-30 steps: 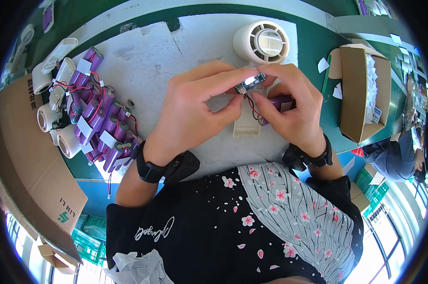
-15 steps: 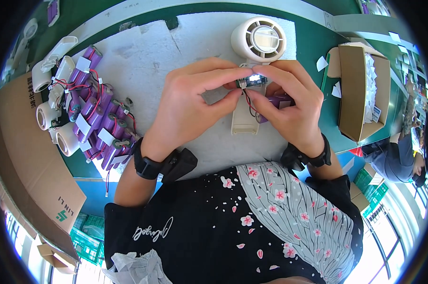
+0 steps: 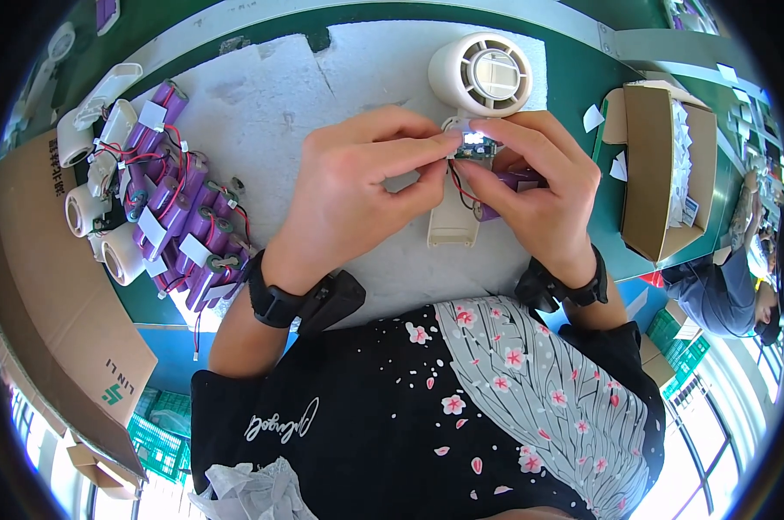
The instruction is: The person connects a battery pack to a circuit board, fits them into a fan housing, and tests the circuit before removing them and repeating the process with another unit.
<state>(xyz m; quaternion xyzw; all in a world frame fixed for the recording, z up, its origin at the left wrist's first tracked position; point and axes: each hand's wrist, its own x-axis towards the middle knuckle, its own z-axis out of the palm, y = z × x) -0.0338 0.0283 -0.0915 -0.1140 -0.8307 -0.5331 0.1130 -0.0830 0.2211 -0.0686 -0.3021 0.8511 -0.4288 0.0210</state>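
Circuit board (image 3: 474,147), small, long axis left-right, pinched between left hand (image 3: 357,195) and right hand (image 3: 539,195) above cream handle shell (image 3: 451,227); purple battery (image 3: 518,184) clenched in right grip, wired below

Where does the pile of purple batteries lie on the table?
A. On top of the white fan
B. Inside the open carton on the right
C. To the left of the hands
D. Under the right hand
C: the purple batteries lie in a pile well left of the left hand, apart from it.
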